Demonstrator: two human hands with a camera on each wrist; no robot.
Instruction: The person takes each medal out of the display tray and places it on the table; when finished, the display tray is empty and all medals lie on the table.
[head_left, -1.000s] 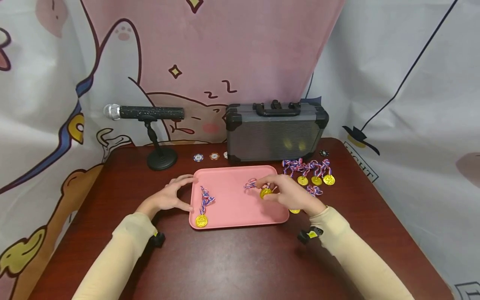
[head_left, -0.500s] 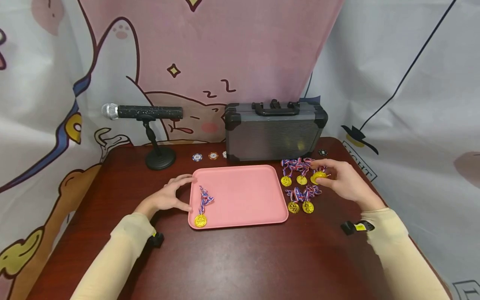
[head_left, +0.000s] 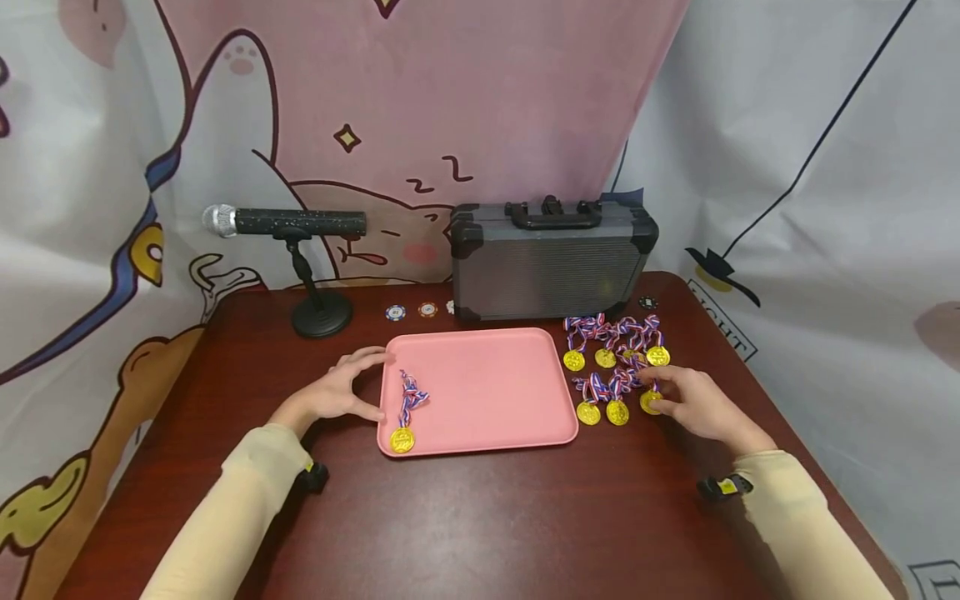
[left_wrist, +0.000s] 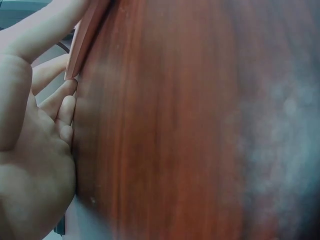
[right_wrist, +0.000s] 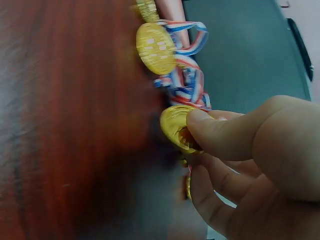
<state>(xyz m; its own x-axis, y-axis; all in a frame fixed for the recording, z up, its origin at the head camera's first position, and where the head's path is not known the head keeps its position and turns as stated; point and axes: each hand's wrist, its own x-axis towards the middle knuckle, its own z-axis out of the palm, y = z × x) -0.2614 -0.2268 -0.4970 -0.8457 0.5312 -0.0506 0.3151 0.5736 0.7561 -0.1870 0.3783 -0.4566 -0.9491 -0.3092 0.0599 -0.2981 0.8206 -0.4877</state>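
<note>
My right hand (head_left: 693, 404) pinches a gold medal (head_left: 651, 402) between thumb and fingers, low over the table right of the tray. In the right wrist view my thumb lies on this medal's disc (right_wrist: 175, 125); its striped ribbon is partly hidden by the fingers. Beside it, two medals (head_left: 617, 412) with red, white and blue ribbons lie in a row, and several more medals (head_left: 605, 358) form a row behind. My left hand (head_left: 335, 393) rests with spread thumb and fingers at the left rim of the pink tray (head_left: 487, 392). One medal (head_left: 402, 439) lies inside the tray's left end.
A grey case (head_left: 551, 267) with black corners stands behind the tray. Back left is a black microphone (head_left: 292, 222) on a stand. Poker chips (head_left: 427, 310) lie along the table's back, with a black chip (head_left: 647, 302) right of the case. Printed curtains hang behind.
My right hand has carried the medal from over the tray rightward to the medal pile, then nearer to me beside the front row. The left hand stays at the tray rim.
</note>
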